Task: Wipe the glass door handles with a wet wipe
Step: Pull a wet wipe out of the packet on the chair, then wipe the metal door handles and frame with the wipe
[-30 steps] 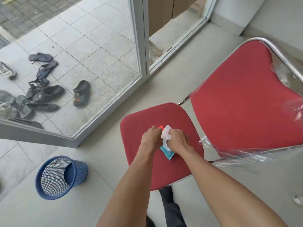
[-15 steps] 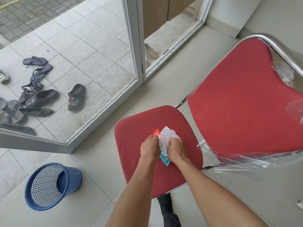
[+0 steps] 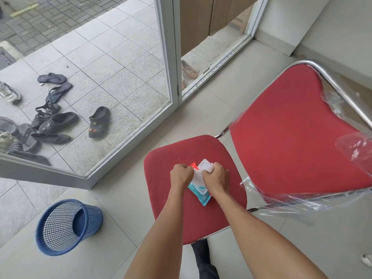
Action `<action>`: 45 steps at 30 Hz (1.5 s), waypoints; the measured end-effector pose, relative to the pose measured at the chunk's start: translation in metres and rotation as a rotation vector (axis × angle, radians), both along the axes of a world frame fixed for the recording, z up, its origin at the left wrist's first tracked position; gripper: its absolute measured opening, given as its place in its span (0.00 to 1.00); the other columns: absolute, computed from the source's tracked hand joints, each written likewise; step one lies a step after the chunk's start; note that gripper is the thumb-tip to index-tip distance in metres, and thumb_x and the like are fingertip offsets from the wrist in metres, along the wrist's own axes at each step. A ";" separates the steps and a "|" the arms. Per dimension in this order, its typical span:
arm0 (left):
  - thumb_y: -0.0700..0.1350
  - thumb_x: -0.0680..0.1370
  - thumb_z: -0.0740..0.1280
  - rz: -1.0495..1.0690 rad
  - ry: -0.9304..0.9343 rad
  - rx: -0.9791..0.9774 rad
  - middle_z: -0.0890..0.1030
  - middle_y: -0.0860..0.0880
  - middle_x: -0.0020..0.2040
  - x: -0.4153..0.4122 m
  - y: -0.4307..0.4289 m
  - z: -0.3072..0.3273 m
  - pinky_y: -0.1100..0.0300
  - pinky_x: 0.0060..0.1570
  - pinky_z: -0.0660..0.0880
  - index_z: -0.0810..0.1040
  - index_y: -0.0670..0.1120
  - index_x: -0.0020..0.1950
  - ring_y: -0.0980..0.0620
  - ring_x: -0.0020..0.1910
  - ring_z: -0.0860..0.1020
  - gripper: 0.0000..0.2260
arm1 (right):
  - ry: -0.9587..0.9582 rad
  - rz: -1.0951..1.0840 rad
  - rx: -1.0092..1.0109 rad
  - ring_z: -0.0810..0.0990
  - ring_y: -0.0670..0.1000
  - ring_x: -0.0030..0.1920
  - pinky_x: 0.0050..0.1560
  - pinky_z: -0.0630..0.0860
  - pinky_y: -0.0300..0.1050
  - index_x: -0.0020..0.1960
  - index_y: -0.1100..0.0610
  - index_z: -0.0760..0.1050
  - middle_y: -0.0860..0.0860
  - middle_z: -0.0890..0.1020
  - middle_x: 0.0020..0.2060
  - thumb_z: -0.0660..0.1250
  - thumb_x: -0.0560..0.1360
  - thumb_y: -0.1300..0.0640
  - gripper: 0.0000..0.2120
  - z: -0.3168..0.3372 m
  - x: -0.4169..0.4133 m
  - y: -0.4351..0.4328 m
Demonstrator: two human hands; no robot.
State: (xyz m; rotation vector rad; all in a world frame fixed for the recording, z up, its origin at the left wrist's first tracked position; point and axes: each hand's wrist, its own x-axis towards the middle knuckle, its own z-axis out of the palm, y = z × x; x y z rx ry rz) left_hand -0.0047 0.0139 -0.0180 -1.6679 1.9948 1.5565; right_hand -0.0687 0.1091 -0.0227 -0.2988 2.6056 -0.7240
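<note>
Since a second earlier, the wipes pack (image 3: 198,185) lid had opened; both hands, left hand (image 3: 181,176) and right hand (image 3: 216,178), gripped the pack on the red chair seat (image 3: 171,198).

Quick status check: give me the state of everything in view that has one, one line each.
wet wipe pack: lying on the chair seat, flip lid open
left hand: closed on the pack's edge
right hand: closed on the pack at its opening
red chair: upright, backrest partly in loose plastic wrap
blue basket: tipped on its side
glass door: cannot tell; handles out of view
</note>
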 end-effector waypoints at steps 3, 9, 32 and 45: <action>0.38 0.75 0.58 0.041 0.029 0.047 0.69 0.48 0.30 -0.002 -0.009 0.014 0.58 0.32 0.64 0.68 0.42 0.31 0.47 0.34 0.67 0.12 | 0.011 -0.086 -0.096 0.70 0.53 0.31 0.28 0.60 0.39 0.34 0.56 0.68 0.57 0.82 0.35 0.65 0.70 0.60 0.08 0.014 0.000 -0.013; 0.37 0.75 0.57 0.129 0.090 0.043 0.79 0.41 0.43 0.007 -0.037 0.042 0.52 0.46 0.76 0.77 0.39 0.45 0.42 0.44 0.77 0.09 | 0.009 -0.180 -0.251 0.75 0.55 0.37 0.36 0.70 0.45 0.37 0.58 0.70 0.53 0.78 0.34 0.62 0.71 0.65 0.05 0.048 -0.007 -0.040; 0.32 0.73 0.58 0.579 0.305 -0.114 0.81 0.38 0.54 0.167 -0.213 0.289 0.56 0.39 0.79 0.81 0.42 0.55 0.43 0.46 0.80 0.16 | -0.036 0.196 -0.514 0.82 0.56 0.47 0.50 0.74 0.41 0.53 0.58 0.81 0.53 0.86 0.41 0.70 0.69 0.61 0.12 0.282 0.113 -0.246; 0.28 0.71 0.63 0.600 0.397 -0.511 0.80 0.44 0.31 0.305 -0.290 0.551 0.64 0.31 0.75 0.83 0.33 0.47 0.49 0.32 0.77 0.11 | 0.097 0.450 -0.887 0.82 0.62 0.45 0.46 0.78 0.51 0.48 0.58 0.76 0.60 0.84 0.42 0.60 0.74 0.64 0.08 0.515 0.252 -0.357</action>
